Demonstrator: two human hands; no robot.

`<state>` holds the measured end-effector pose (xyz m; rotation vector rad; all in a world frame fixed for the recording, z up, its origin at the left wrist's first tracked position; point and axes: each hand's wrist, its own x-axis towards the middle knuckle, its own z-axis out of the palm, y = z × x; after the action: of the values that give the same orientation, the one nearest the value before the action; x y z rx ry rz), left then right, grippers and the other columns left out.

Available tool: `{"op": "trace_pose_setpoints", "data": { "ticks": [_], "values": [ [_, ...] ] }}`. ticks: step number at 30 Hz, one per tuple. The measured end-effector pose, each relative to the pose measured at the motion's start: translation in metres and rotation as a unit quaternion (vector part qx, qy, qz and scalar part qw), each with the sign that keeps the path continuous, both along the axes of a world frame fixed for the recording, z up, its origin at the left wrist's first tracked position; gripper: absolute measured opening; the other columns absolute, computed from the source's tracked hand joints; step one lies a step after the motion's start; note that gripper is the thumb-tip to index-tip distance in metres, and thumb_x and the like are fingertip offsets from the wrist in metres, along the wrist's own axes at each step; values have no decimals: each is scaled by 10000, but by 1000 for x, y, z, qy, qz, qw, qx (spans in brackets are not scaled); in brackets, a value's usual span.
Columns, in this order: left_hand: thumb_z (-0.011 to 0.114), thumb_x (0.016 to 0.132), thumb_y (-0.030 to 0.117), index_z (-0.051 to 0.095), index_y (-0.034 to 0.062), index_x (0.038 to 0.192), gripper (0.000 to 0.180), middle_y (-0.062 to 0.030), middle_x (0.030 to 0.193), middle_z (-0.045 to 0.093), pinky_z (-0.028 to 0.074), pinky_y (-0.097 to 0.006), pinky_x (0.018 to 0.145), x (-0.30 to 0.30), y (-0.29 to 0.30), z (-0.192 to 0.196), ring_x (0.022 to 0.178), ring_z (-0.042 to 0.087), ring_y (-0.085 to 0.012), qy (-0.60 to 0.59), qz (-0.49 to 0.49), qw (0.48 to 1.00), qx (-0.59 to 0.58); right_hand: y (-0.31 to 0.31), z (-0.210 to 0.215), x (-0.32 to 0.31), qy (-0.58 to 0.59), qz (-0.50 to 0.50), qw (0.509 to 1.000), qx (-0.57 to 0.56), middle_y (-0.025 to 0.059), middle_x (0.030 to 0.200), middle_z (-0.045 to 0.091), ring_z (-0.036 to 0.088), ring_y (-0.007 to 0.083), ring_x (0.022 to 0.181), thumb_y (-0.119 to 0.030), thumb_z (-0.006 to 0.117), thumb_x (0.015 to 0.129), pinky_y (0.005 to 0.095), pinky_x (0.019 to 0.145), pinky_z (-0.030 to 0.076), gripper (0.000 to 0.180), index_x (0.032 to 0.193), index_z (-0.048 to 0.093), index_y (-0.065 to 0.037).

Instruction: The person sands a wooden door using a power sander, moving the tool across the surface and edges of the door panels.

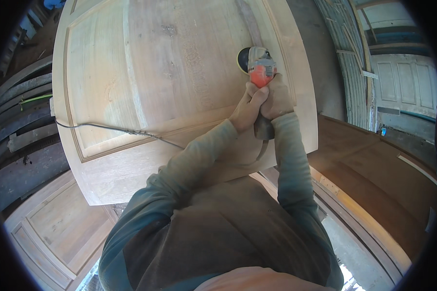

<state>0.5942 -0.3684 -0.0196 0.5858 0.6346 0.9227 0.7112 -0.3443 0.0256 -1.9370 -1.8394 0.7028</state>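
A red and grey angle grinder (261, 75) with a round sanding disc (243, 60) is over the right part of a pale wooden panel door (165, 72). The disc is tilted, its edge at the wood; I cannot tell how firmly it touches. My right hand (278, 99) is closed round the grinder's body from the right. From the left, my left hand (247, 107) is closed on it as well, just behind the red part. The grinder's dark rear end shows below my hands. A dark power cord (124, 130) crosses the door's lower left and passes under my left forearm.
Stacked planks (22, 140) line the left side. Another wooden panel door (63, 228) lies at lower left. To the right are brown boards (369, 169), a corrugated metal sheet (342, 58) and a whitish panel door (408, 82).
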Motion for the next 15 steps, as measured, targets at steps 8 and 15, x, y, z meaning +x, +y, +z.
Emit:
{"op": "trace_pose_setpoints", "data": {
  "ticks": [8,15],
  "values": [
    [574,1021,369,392,-6,1437,589,-111,1368,505,401,-318,1080,-42,-26,28,1262,491,-173,-8,7,1000,-26,-38,10,-40,197,-91,976,-4,239,950,678,685,377,885,-523,794,783,432,770,539,766,1100,508,113],
    [682,941,384,418,-40,1395,675,-137,1318,528,426,-323,1042,-51,-38,36,1207,519,-186,86,-98,991,10,-69,-17,-38,277,-172,945,17,105,887,649,621,183,789,-391,783,849,339,679,517,527,1059,561,38]
  ]
}}
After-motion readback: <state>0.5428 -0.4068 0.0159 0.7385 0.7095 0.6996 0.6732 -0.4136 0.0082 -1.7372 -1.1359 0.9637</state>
